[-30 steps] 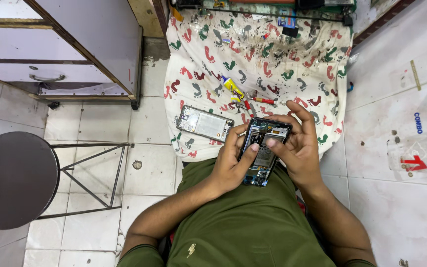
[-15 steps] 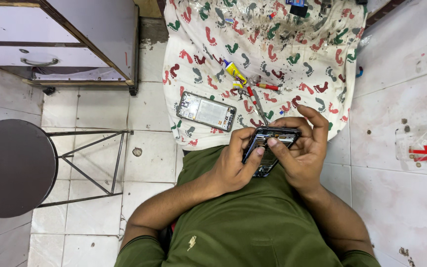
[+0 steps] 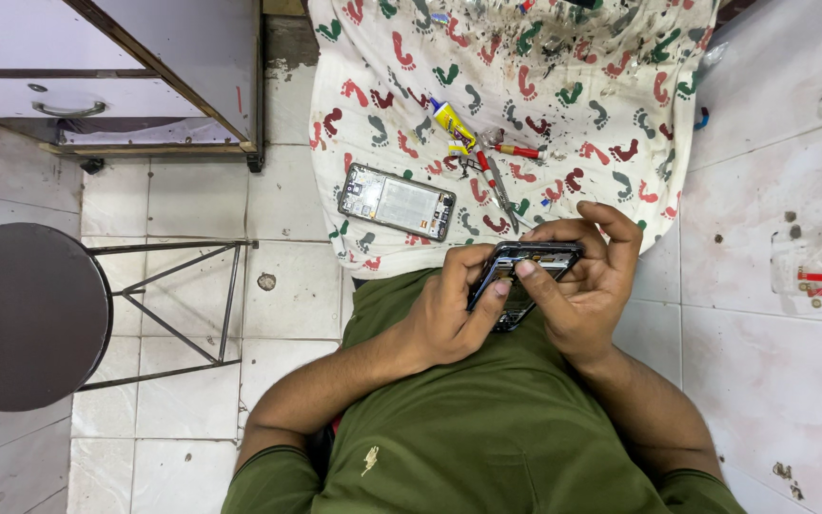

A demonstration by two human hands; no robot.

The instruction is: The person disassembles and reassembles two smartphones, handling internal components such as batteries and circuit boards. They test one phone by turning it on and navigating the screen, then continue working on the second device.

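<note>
**Asha:** Hands first, please. What do they hold?

**Ravi:** Both hands hold one dark phone body [image 3: 522,276] over the lap. Left hand [image 3: 449,319] wraps it from the left side, with the fingers closed on its edge. Right hand [image 3: 582,286] clamps it from the right side, and the thumb presses on the upper frame. So both grips are closed on the same phone body.

**Asha:** And how far is the work, in your judgement?

**Ravi:** I judge it is in the middle. The phone is already apart: a separate opened panel [image 3: 397,202], with pale inside and small parts at its ends, lies alone on the footprint cloth [image 3: 620,86], well apart from the hands. The joining of the two pieces is not yet done.

**Asha:** Are tools in use?

**Ravi:** No tool is in the hands. A yellow glue tube [image 3: 452,121], a red-handled screwdriver [image 3: 518,150] and metal tweezers [image 3: 499,186] lie on the cloth, between the panel and the top edge. Whether glue is already put, I cannot tell.

**Asha:** Anything around?

**Ravi:** A round stool [image 3: 26,314] stands on the tile floor at the left, and a cabinet [image 3: 126,67] above it
</note>
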